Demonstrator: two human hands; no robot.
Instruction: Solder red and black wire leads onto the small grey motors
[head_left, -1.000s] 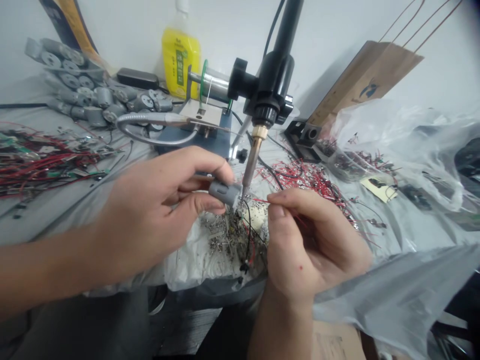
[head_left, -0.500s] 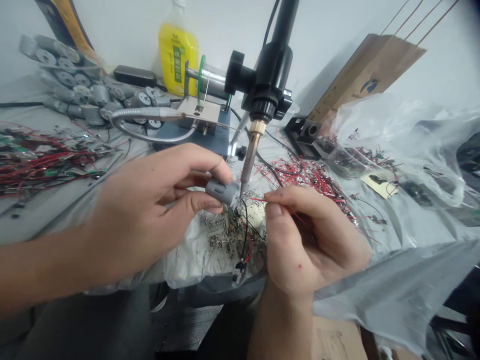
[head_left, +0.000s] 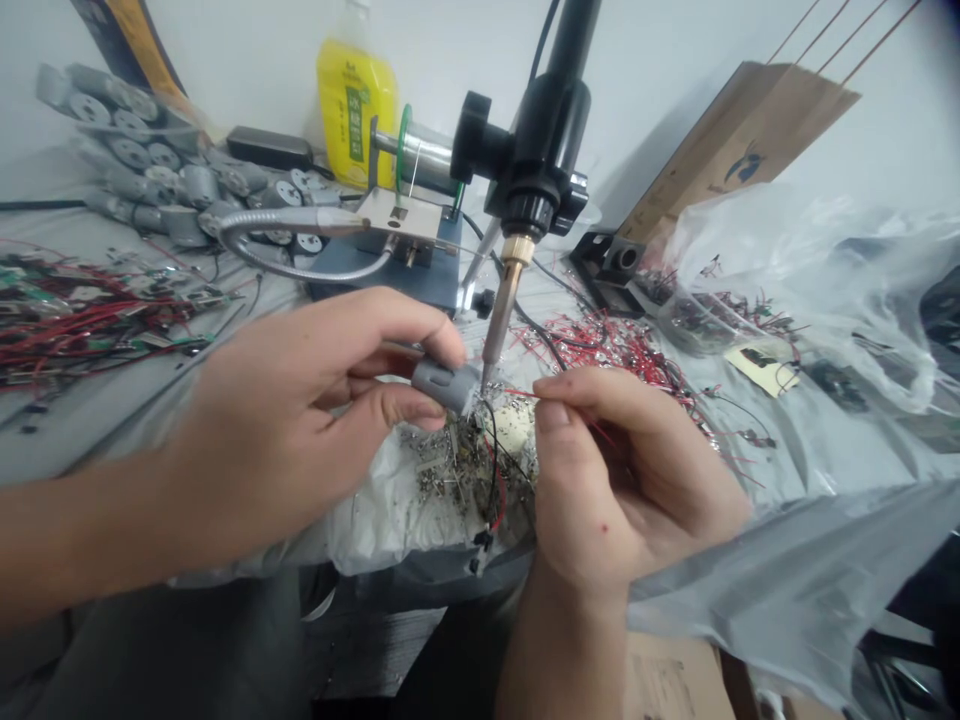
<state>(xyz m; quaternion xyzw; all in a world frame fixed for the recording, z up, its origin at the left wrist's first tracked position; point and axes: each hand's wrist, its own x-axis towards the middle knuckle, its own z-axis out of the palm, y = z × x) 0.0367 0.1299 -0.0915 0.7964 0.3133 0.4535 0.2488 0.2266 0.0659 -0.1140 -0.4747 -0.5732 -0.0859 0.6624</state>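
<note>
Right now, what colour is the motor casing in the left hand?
Grey motor casing, clearest in the head view.

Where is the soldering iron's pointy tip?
In the head view, the tip is near the middle, by the end of the gray motor in the left hand, left of the red wire in the right hand.

The motor [head_left: 442,384] looks smooth, matt metal; the solder roll [head_left: 433,156], shiny metal; the carrier bag [head_left: 750,140], matt paper.
</note>
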